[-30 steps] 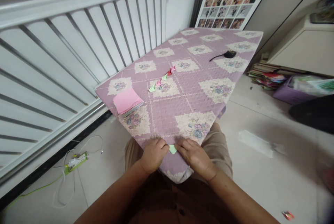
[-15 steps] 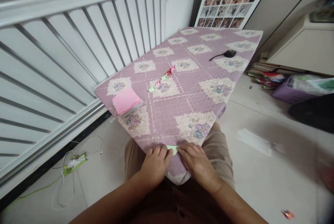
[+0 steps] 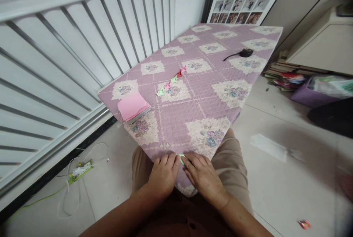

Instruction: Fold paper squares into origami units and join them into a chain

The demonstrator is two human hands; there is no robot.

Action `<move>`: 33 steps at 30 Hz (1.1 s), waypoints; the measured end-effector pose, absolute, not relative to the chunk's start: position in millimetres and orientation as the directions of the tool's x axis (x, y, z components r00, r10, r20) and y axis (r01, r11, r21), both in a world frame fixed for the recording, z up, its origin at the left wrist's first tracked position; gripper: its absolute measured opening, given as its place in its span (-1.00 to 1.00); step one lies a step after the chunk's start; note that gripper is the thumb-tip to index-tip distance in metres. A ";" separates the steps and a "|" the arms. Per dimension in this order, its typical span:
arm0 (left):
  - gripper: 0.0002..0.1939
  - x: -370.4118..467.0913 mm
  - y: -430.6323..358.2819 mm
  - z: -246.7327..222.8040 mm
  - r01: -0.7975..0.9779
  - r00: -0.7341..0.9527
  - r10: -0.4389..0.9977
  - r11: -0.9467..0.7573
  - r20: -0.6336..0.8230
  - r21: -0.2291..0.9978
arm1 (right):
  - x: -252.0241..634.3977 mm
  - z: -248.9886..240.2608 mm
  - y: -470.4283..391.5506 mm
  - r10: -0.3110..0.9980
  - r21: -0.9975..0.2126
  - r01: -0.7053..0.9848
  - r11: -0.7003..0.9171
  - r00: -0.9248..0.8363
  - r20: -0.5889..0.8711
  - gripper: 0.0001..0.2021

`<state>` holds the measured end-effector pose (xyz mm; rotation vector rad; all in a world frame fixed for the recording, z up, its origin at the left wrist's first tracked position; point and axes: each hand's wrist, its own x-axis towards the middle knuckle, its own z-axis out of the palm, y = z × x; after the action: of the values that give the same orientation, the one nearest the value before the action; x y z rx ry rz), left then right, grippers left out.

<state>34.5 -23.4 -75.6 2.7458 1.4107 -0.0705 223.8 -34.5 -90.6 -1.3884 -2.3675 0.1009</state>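
A small piece of light green paper (image 3: 182,159) lies on the near corner of the cloth-covered table (image 3: 176,123), mostly covered by fingers. My left hand (image 3: 164,172) presses its left end with the fingers held together. From the other side, my right hand (image 3: 202,172) has its fingertips on the paper, close to the left fingers. Farther up the cloth runs a slanting row of small folded paper pieces (image 3: 173,79) in green, pink and red. A stack of square paper sheets (image 3: 134,105), pink on top, rests near the left edge.
A black object with a thin tail (image 3: 245,53) lies toward the far right of the table. The white radiator (image 3: 110,38) runs along the left side. On the floor are a power strip (image 3: 80,170) with cords and a purple bin (image 3: 311,91).
My right hand has moved slightly left, toward my left hand. Less of the green paper shows between the fingers. The view has shifted a little.
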 end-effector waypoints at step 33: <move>-0.79 39.2 33.2 -64.7 0.843 0.475 0.850 -0.365 -0.227 0.395 | 214.6 -93.1 -35.1 0.904 -0.266 0.871 0.413 -0.356 0.238 -0.60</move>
<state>39.2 33.2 -64.7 2.2681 1.4070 0.0217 214.6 -35.1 -93.1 -1.5287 -2.3292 0.1329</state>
